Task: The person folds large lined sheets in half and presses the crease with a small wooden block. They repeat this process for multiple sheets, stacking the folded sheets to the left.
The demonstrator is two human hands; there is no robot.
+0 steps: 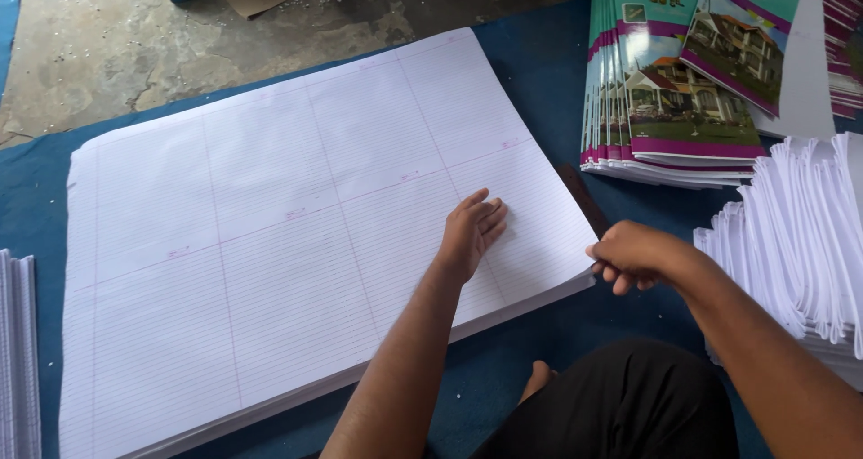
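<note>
A thick stack of large white ruled sheets (pixel 270 225) lies on a blue mat (pixel 530 54). My left hand (pixel 472 232) rests flat on the top sheet near its right side, fingers together and pointing up. My right hand (pixel 634 257) is curled at the stack's near right corner, pinching the edge of the sheets there. A dark flat strip (pixel 582 198) lies on the mat just beside that edge, above my right hand.
A pile of colourful printed covers (pixel 670 90) sits at the upper right. Folded white paper bundles (pixel 800 234) stack at the right, and more white paper (pixel 18 351) at the far left. Bare concrete floor (pixel 108 36) lies beyond the mat. My dark-clothed knee (pixel 629 405) is below.
</note>
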